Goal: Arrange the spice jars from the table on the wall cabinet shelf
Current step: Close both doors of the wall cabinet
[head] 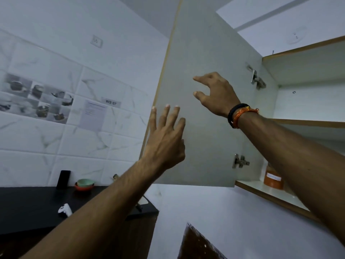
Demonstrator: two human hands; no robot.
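Reaching up, both the left hand and right hand hold nothing, fingers spread before the door. One jar stands upright on the shelf.

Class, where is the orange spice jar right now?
The orange spice jar stands on the open cabinet's bottom shelf, lower right, partly behind the right forearm.

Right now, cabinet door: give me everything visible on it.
The cabinet door is a flat pale grey panel, laminate by its look, with a tan wood-coloured edge strip. It stands swung wide open, its inner face toward the camera. Two metal hinges, an upper hinge and a lower hinge, join it to the cabinet. The left hand and right hand are spread in front of it; contact cannot be confirmed.
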